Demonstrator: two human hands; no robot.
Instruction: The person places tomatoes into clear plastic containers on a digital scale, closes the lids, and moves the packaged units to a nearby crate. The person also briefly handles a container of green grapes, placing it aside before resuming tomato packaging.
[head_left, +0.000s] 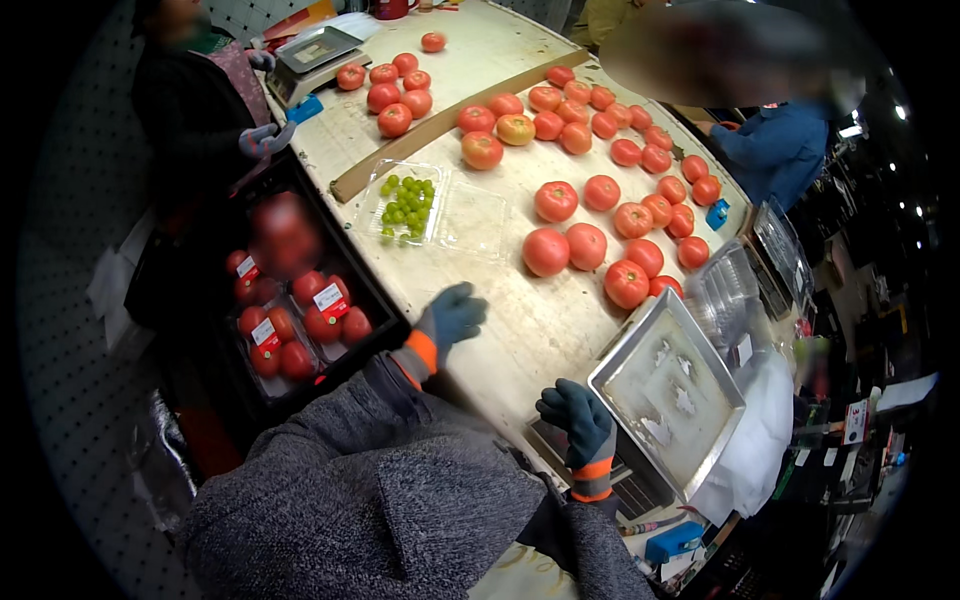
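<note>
My left hand (452, 319), in a dark grey-blue glove with an orange cuff, is empty with its fingers apart over the near edge of the table (502, 337). My right hand (581, 420), in a matching glove, has curled fingers beside the metal pan of a weighing scale (675, 397); whether it touches anything I cannot tell. Beyond my hands, many red tomatoes (546, 252) are spread over the tabletop. An unlidded clear plastic clamshell (472, 217) holds green grapes (407, 202) ahead of my left hand.
A black crate (375, 300) with packed tomatoes (322, 315) stands at left. A wooden strip (450, 120) crosses the table. Stacked clear clamshells (724, 292), white foam sheets (757, 427) and a blue tape dispenser (673, 541) lie at right. Gloved co-worker hands (262, 140) are at upper left, near another scale (319, 56).
</note>
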